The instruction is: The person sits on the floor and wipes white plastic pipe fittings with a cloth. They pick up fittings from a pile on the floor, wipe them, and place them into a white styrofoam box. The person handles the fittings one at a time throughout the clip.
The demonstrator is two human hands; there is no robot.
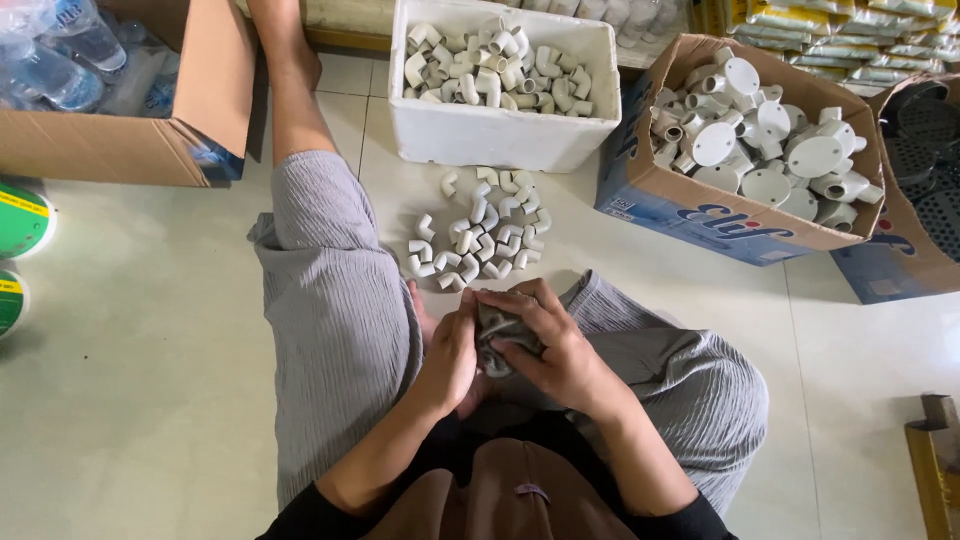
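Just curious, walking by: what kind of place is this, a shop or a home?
Probably a hardware shop's stockroom: a white foam box full of pipe elbows, a cardboard box of round plastic fittings, and more elbows piled on the tiled floor.

Matt white plastic elbows (480, 225), foam box (500, 135), glossy tiles (130, 350)

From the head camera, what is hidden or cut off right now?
- Head view: whatever the grey cloth wraps, covered by cloth, left hand and right hand.
- White foam box of pipe elbows: far rim cut by top edge.
- Dark round parts in the cardboard box: cut by right edge.
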